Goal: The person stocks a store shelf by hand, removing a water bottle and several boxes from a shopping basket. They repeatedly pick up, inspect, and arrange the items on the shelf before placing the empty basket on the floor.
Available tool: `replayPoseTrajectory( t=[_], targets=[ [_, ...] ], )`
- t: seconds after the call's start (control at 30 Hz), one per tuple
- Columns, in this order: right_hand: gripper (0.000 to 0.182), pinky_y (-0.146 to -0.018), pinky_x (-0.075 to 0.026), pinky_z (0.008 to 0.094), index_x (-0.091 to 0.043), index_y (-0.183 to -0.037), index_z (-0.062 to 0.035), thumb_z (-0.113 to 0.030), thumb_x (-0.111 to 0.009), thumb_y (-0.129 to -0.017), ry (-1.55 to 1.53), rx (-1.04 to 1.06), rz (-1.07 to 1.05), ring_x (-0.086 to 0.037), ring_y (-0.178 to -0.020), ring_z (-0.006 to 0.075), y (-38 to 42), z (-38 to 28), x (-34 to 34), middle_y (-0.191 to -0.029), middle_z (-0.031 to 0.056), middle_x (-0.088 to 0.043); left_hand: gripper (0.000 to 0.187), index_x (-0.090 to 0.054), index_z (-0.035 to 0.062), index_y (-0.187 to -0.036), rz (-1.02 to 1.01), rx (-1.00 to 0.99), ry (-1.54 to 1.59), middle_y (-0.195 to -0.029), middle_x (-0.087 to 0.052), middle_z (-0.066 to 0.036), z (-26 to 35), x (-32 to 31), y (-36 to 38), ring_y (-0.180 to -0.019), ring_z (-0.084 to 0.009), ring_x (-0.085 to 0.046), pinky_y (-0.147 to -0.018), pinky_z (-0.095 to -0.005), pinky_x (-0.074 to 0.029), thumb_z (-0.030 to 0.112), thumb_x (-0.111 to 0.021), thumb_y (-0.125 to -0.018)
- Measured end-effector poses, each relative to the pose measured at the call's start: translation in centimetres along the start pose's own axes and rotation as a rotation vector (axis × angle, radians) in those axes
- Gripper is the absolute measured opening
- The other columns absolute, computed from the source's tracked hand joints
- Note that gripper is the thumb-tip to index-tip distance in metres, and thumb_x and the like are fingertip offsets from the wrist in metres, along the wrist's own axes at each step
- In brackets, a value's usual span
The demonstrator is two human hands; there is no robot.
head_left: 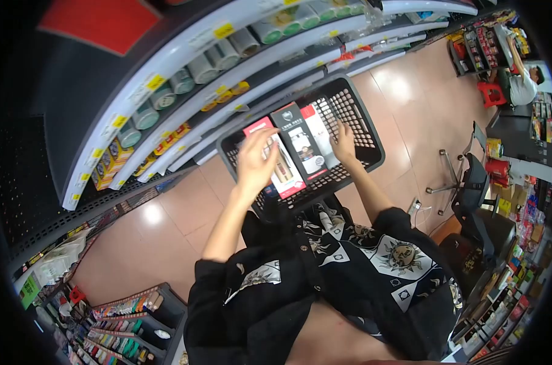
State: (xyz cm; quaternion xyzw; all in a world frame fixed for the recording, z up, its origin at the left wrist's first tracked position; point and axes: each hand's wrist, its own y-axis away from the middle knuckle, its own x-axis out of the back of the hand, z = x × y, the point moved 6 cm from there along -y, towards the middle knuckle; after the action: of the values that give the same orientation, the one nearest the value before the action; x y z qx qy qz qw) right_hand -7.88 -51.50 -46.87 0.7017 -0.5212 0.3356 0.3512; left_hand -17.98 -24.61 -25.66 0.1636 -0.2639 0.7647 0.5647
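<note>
Inside the black plastic mesh basket [355, 115] lie 3 flat product boxes; the left hand [256, 159] rests open-fingered on the pink-edged carton [286, 177], gripping nothing, the right hand [344, 145] spread flat beside the black box [297, 137], shelves [185, 67] beyond

Single head-worn fisheye view, looking steeply down, close over basket [361, 131], shelves tilted at left
</note>
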Motion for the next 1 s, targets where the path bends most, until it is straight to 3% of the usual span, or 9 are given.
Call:
replayPoseTrajectory(
  t=[0.23, 0.3, 0.43, 0.6, 0.7, 0.77, 0.83, 0.9, 1.0],
  targets=[
    [0.097, -0.110, -0.027, 0.0475, -0.008, -0.150, -0.0188, -0.036, -0.070, -0.078, 0.011, -0.012, -0.404, -0.025, -0.134, 0.0471, -1.4, 2.2, -7.8, -0.145, 0.0323, -0.021, 0.031, -0.059, 0.0008, -0.108, -0.291, 0.168, 0.008, -0.104, -0.062, -0.020, -2.4, -16.5, -0.1, -0.099, -0.0372, -0.058, -0.087, -0.0417, -0.046, 0.010, -0.063, -0.079],
    [0.105, -0.112, -0.017, 0.0539, 0.014, -0.148, -0.0212, -0.041, -0.064, -0.082, 0.055, -0.110, -0.596, -0.010, -0.140, 0.0434, -1.1, 2.3, -9.5, -0.150, 0.0313, -0.001, 0.032, -0.059, 0.0010, -0.109, -0.285, 0.093, -0.046, -0.108, -0.061, -0.020, -2.8, -18.8, -0.4, -0.104, -0.0367, -0.056, -0.089, -0.0426, -0.046, 0.009, -0.063, -0.078],
    [0.104, -0.109, -0.015, 0.0605, 0.019, -0.147, -0.0203, -0.036, -0.062, -0.082, 0.169, -0.078, -0.581, -0.005, -0.142, 0.0413, -0.8, 2.6, -9.4, -0.152, 0.0265, 0.002, 0.035, -0.057, 0.0008, -0.110, -0.371, 0.099, -0.097, -0.112, -0.059, -0.019, -3.0, -22.2, -0.9, -0.108, -0.0366, -0.053, -0.091, -0.0421, -0.045, 0.007, -0.062, -0.077],
    [0.103, -0.106, -0.025, 0.0598, 0.015, -0.148, -0.0187, -0.027, -0.063, -0.081, 0.224, -0.115, -0.504, -0.017, -0.138, 0.0418, -1.6, 2.6, -7.9, -0.150, 0.0257, -0.005, 0.041, -0.054, 0.0008, -0.116, -0.368, 0.190, -0.062, -0.118, -0.056, -0.021, -5.1, -24.3, -0.5, -0.109, -0.0396, -0.053, -0.095, -0.0425, -0.044, 0.010, -0.064, -0.078],
    [0.103, -0.104, -0.033, 0.0539, 0.011, -0.148, -0.0171, -0.023, -0.064, -0.078, -0.038, -0.212, -0.549, -0.030, -0.132, 0.0428, -1.3, 3.3, -7.0, -0.146, 0.0272, -0.020, 0.056, -0.045, -0.0026, -0.126, -0.309, 0.315, -0.054, -0.122, -0.053, -0.028, -6.2, -24.9, -0.2, -0.113, -0.0430, -0.051, -0.099, -0.0431, -0.041, 0.015, -0.066, -0.078],
    [0.105, -0.101, -0.038, 0.0493, 0.008, -0.148, -0.0139, -0.022, -0.068, -0.075, -0.146, -0.223, -0.335, -0.040, -0.125, 0.0437, -1.3, 3.5, -5.4, -0.138, 0.0280, -0.034, 0.075, -0.030, -0.0100, -0.134, -0.284, 0.453, 0.011, -0.124, -0.046, -0.037, -6.8, -25.1, -0.3, -0.115, -0.0492, -0.047, -0.100, -0.0446, -0.041, 0.018, -0.068, -0.076],
    [0.119, -0.096, -0.043, 0.0489, 0.003, -0.148, -0.0081, -0.027, -0.078, -0.063, -0.206, -0.263, -0.263, -0.046, -0.119, 0.0443, -0.8, 2.8, -2.0, -0.133, 0.0292, -0.040, 0.085, -0.022, -0.0130, -0.136, -0.296, 0.489, 0.014, -0.128, -0.041, -0.039, -6.6, -25.0, -0.4, -0.118, -0.0482, -0.046, -0.102, -0.0431, -0.040, 0.023, -0.071, -0.076],
    [0.122, -0.096, -0.044, 0.0462, 0.002, -0.148, -0.0065, -0.027, -0.080, -0.060, -0.259, -0.219, -0.149, -0.047, -0.118, 0.0434, 0.3, 1.4, 2.0, -0.133, 0.0291, -0.040, 0.093, -0.020, -0.0153, -0.136, -0.174, 0.483, -0.032, -0.136, -0.036, -0.036, -6.2, -24.3, -0.4, -0.125, -0.0436, -0.043, -0.105, -0.0397, -0.037, 0.033, -0.073, -0.077],
    [0.120, -0.097, -0.043, 0.0432, -0.003, -0.146, -0.0010, -0.026, -0.081, -0.059, -0.325, -0.161, -0.031, -0.046, -0.121, 0.0422, 2.5, -1.0, 7.7, -0.136, 0.0294, -0.038, 0.101, -0.017, -0.0180, -0.135, -0.202, 0.686, 0.210, -0.134, -0.039, -0.033, -4.9, -24.1, 0.2, -0.124, -0.0358, -0.046, -0.101, -0.0378, -0.040, 0.030, -0.080, -0.072]
  ],
)
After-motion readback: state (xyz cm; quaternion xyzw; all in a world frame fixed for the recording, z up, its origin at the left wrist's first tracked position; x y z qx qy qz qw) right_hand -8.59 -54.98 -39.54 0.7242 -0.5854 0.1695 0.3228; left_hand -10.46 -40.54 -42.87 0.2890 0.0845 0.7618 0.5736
